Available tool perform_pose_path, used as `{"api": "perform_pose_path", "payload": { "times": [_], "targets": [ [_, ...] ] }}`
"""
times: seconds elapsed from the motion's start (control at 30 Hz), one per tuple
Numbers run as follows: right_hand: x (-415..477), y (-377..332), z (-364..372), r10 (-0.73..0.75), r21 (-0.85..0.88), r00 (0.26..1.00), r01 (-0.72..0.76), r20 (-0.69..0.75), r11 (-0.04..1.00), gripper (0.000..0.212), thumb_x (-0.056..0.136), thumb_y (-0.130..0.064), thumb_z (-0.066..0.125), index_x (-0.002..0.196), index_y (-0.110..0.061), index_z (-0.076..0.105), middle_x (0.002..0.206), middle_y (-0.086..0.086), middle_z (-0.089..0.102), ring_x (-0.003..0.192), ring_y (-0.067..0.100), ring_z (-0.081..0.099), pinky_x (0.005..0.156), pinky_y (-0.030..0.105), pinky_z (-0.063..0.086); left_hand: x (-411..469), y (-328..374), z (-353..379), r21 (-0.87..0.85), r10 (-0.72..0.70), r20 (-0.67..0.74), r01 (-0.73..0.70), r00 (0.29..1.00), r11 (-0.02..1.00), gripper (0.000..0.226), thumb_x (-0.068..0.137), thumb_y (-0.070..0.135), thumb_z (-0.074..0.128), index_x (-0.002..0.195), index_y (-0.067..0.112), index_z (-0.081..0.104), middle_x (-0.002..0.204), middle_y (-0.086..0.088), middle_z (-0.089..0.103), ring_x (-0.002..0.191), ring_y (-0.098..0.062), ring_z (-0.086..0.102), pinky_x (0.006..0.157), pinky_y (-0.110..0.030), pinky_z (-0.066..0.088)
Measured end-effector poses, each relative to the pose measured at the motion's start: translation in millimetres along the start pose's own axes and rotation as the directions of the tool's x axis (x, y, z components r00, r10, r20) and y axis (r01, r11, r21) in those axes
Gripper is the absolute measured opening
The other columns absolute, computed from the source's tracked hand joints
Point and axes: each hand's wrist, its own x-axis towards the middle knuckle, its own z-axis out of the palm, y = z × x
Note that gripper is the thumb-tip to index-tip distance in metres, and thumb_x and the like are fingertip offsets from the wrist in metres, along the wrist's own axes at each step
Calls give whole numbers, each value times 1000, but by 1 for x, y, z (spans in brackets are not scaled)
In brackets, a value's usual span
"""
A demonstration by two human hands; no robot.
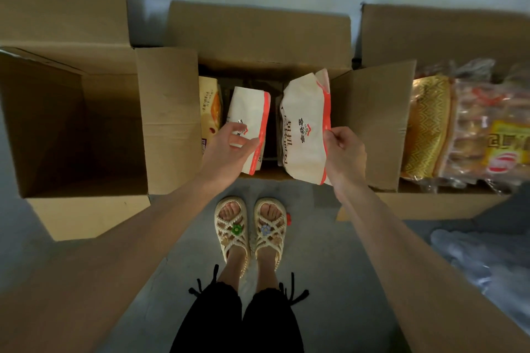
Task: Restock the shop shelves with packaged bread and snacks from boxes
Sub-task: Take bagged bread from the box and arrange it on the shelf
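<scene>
- Three brown cardboard boxes stand open, side by side on a grey floor: left box (66, 57), middle box (258, 34), right box (430, 34).
- Middle box contents: two soft white packets with orange-red seams; a glossy yellow packet (209, 109) at the left wall.
- Left hand (229, 149): fingers and thumb curled round the left white packet (252, 112), which stands inside the box.
- Right hand (344, 152): fingertips pinched together on the orange edge of the right white packet (304, 129), upright over the box's near rim.
- Right box: crinkled, clear-wrapped bread (470, 135).
</scene>
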Motion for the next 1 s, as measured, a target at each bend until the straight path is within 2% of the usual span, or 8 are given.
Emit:
{"api": "perform_pose_path", "payload": {
  "times": [0.13, 0.3, 0.37, 0.5, 0.57, 0.67, 0.8, 1.0],
  "targets": [
    [-33, -31, -40, -62, 22, 998, 61, 24, 998, 14, 103, -29, 43, 100, -20, 54, 95, -11, 58, 78, -1, 57, 50, 5, 39, -35, 30, -2, 19, 63, -22, -63, 998, 998, 44, 94, 32, 60, 133, 16, 47, 123, -5, 62, 109, -17, 60, 79, -22, 47],
    [-78, -76, -96, -159, 45, 986, 157, 42, 987, 17, 102, -24, 45, 92, -18, 58, 83, -11, 60, 76, 5, 57, 61, 16, 43, -83, 94, -19, 29, 172, -52, -171, 984, 985, 43, 93, 34, 60, 131, 17, 48, 122, -2, 64, 105, -13, 60, 89, -33, 49],
    [-97, -97, -118, -217, 22, 974, 216, 68, 976, 17, 101, -21, 47, 92, -14, 59, 80, -9, 60, 72, 3, 54, 56, 9, 40, -102, 121, -30, 33, 247, -76, -245, 966, 969, 43, 92, 35, 62, 129, 17, 50, 120, 0, 66, 101, -12, 62, 91, -34, 49],
    [-139, -136, -164, -338, 13, 934, 339, 113, 941, 16, 100, -18, 48, 91, -14, 60, 78, -6, 57, 70, 5, 51, 60, 15, 37, -142, 165, -47, 31, 355, -91, -353, 930, 935, 57, 89, 36, 66, 137, 15, 45, 131, 0, 59, 102, -8, 58, 75, -15, 43],
    [-156, -155, -185, -390, -20, 910, 396, 144, 918, 17, 100, -20, 49, 90, -13, 61, 78, 1, 57, 71, 12, 49, 64, 26, 34, -157, 187, -56, 13, 389, -90, -390, 917, 921, 70, 87, 36, 68, 145, 16, 36, 144, 0, 46, 116, -9, 52, 83, -15, 41],
    [-187, -186, -213, -442, -41, 874, 458, 200, 888, 17, 99, -20, 51, 91, -11, 63, 81, 10, 61, 74, 15, 52, 65, 28, 35, -185, 223, -73, -23, 437, -41, -438, 899, 899, 79, 86, 34, 70, 151, 17, 27, 154, 1, 34, 133, -16, 42, 103, -33, 39],
    [-229, -229, -251, -490, -90, 820, 535, 296, 840, 16, 99, -19, 52, 90, -12, 63, 79, 5, 59, 69, 12, 51, 62, 26, 36, -226, 265, -102, -71, 515, 87, -510, 853, 857, 72, 79, 32, 76, 141, 20, 42, 135, 5, 57, 119, -10, 55, 88, -21, 49],
    [-288, -296, -303, -608, -71, 719, 664, 336, 745, 16, 97, -13, 54, 83, -13, 61, 80, 4, 59, 68, 7, 53, 65, 19, 40, -293, 320, -153, -75, 575, 303, -582, 760, 810, 58, 64, 24, 80, 118, 23, 58, 111, 4, 70, 103, -15, 67, 84, -27, 56]
  ]
}}
